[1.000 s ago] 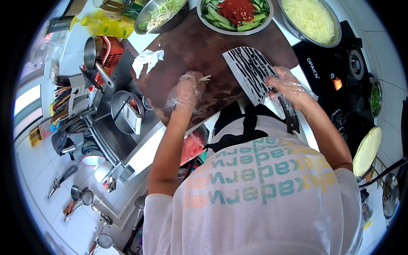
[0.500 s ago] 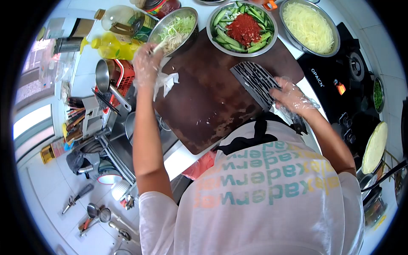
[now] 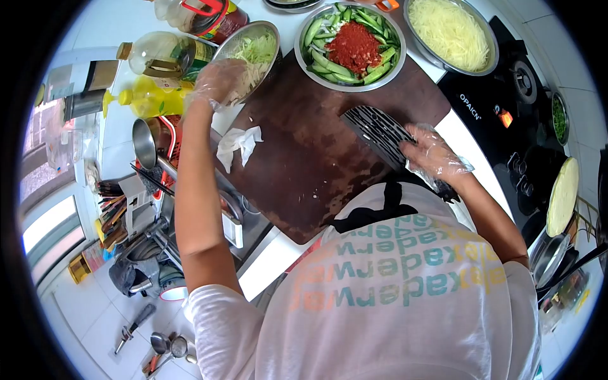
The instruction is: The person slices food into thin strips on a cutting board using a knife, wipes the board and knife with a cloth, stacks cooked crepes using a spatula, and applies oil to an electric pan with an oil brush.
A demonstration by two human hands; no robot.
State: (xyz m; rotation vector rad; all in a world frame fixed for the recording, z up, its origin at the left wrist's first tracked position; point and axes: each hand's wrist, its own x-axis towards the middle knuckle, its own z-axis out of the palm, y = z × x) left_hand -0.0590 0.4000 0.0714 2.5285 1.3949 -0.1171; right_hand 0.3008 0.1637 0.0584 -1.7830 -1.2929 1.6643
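My left hand [image 3: 220, 82], in a clear plastic glove, reaches over the near rim of a metal colander [image 3: 277, 53] that holds pale green shreds [image 3: 256, 47]. Its fingers are blurred against the contents, so their grip does not show. In my gloved right hand [image 3: 434, 152] is a broad, dark-streaked kitchen knife [image 3: 373, 130], its blade low over the right part of a brown cutting board [image 3: 297, 152]. A crumpled white tissue [image 3: 239, 145] lies at the board's left side. Small white bits are scattered on the board.
Behind the board stand a bowl of green pods with red paste [image 3: 296, 57] and a bowl of pale yellow shreds [image 3: 495, 63]. Bottles, including a yellow one [image 3: 152, 95], are on the left near a saucepan [image 3: 144, 142]. A black stove [image 3: 491, 104] is on the right.
My left hand has moved from above the tissue to the colander; a pale piece that showed at its fingers is no longer visible. My right hand still holds the knife. The view has shifted slightly.
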